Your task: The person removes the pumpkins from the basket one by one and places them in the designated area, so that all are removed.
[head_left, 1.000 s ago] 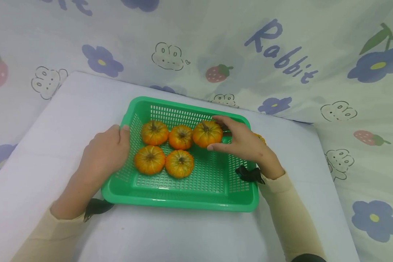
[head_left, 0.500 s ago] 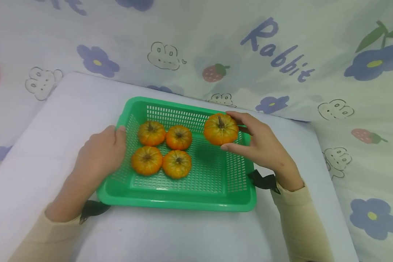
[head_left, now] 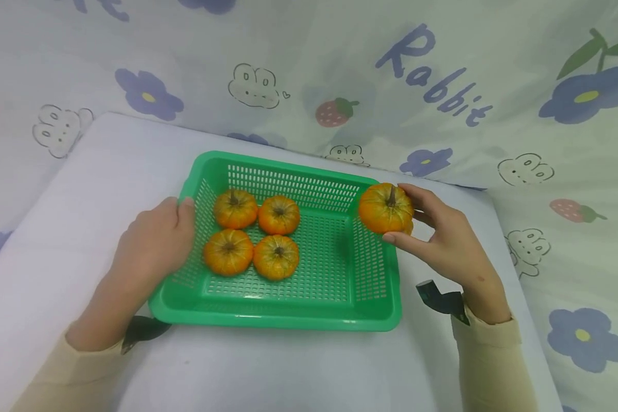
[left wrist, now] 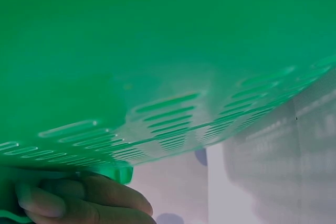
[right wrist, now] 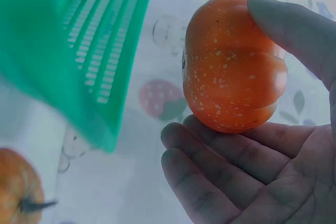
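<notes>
A small orange pumpkin [head_left: 386, 207] is pinched between the thumb and fingers of my right hand [head_left: 450, 240], raised over the right rim of a green plastic basket [head_left: 273, 321]. In the right wrist view the thumb lies on one side of the held pumpkin [right wrist: 233, 66] and the fingers on the other. My left hand [head_left: 154, 240] grips the basket's left rim. Its fingers [left wrist: 105, 198] curl under the basket's edge in the left wrist view. Several more pumpkins [head_left: 276, 257] sit in two rows in the left half of the basket.
Another pumpkin [right wrist: 18, 187] lies outside the basket, seen in the right wrist view; in the head view the held one mostly hides it. The table has a white cover [head_left: 268, 372]. A printed curtain [head_left: 298, 57] hangs behind it.
My right hand has lifted a pumpkin from the basket's back row and carried it rightward to over the right rim. The left hand has kept its grip on the basket.
</notes>
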Demonstrator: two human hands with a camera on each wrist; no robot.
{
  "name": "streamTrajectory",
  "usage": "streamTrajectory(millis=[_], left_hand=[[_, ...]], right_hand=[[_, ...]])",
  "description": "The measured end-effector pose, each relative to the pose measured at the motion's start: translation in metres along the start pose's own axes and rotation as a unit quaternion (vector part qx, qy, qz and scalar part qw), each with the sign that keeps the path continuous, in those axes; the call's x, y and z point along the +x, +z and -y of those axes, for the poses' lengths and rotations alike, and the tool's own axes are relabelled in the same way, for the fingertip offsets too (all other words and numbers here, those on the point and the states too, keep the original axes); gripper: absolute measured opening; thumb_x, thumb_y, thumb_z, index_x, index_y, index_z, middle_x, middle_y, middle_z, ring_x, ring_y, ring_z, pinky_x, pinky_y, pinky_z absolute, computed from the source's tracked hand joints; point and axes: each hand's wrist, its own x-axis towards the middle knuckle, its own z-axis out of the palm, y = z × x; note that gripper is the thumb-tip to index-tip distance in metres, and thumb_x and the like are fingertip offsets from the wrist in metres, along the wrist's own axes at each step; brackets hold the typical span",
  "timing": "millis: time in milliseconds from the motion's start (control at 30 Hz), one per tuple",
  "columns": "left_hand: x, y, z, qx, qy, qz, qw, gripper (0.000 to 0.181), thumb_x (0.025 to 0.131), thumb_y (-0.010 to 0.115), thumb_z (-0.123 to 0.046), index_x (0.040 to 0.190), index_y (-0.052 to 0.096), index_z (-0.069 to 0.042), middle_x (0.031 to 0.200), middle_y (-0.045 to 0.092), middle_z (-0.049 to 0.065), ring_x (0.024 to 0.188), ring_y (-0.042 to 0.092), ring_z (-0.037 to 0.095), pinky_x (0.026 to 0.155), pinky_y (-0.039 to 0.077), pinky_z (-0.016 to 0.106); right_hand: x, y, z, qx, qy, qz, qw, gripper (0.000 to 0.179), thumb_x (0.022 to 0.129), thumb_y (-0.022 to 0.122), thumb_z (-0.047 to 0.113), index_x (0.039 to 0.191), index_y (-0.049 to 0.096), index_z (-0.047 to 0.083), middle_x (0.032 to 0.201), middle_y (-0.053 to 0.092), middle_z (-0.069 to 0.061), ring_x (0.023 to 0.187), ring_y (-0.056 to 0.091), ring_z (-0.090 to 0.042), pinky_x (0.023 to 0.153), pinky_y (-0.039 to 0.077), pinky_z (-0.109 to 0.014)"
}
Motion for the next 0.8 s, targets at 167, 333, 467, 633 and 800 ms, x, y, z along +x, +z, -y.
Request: streamTrajectory(millis=[167, 333, 467, 633, 800], left_hand=[[0.000, 0.000, -0.001, 0.002, 0.006, -0.002, 1.0000, 0.062, 0.111, 0.012, -0.049, 0.102, 0.048, 0.001, 0.075, 0.047, 0.018, 0.067, 0.051, 0.035, 0.051, 0.040, 0.041], [0.001, 0.000, -0.002, 0.004, 0.006, -0.003, 1.0000, 0.060, 0.111, 0.013, -0.048, 0.101, 0.048, 0.000, 0.076, 0.049, 0.019, 0.068, 0.052, 0.036, 0.052, 0.041, 0.043], [0.000, -0.001, -0.001, 0.003, 0.005, 0.002, 1.0000, 0.061, 0.111, 0.013, -0.047, 0.104, 0.048, 0.002, 0.080, 0.051, 0.021, 0.071, 0.053, 0.038, 0.055, 0.042, 0.045], [-0.001, -0.002, -0.001, 0.006, 0.003, -0.001, 1.0000, 0.062, 0.110, 0.012, -0.049, 0.104, 0.048, 0.001, 0.080, 0.052, 0.021, 0.072, 0.053, 0.038, 0.055, 0.041, 0.044], [-0.001, 0.000, 0.000, -0.001, 0.002, 0.000, 1.0000, 0.063, 0.110, 0.011, -0.051, 0.104, 0.047, 0.000, 0.076, 0.049, 0.017, 0.067, 0.053, 0.035, 0.050, 0.041, 0.040]], right_hand=[[-0.015, -0.006, -0.012, 0.004, 0.032, -0.017, 0.9993, 0.080, 0.085, 0.089, 0.011, 0.154, 0.047, 0.009, 0.145, 0.058, -0.009, 0.130, 0.058, -0.030, 0.100, 0.043, -0.012], [-0.024, -0.008, -0.022, 0.007, 0.063, -0.020, 0.9978, 0.078, 0.088, 0.087, 0.015, 0.154, 0.046, 0.008, 0.146, 0.058, -0.009, 0.131, 0.057, -0.030, 0.100, 0.041, -0.010], [-0.032, -0.009, -0.033, 0.009, 0.084, -0.033, 0.9959, 0.078, 0.089, 0.086, 0.013, 0.154, 0.045, 0.008, 0.147, 0.057, -0.010, 0.132, 0.056, -0.029, 0.099, 0.041, -0.009], [-0.042, -0.011, -0.048, 0.007, 0.116, -0.051, 0.9919, 0.077, 0.090, 0.085, 0.015, 0.154, 0.043, 0.008, 0.149, 0.055, -0.008, 0.134, 0.054, -0.029, 0.099, 0.041, -0.009], [-0.048, -0.014, -0.063, 0.008, 0.135, -0.057, 0.9891, 0.079, 0.092, 0.083, 0.016, 0.156, 0.039, 0.005, 0.151, 0.051, -0.015, 0.136, 0.051, -0.038, 0.103, 0.044, -0.018]])
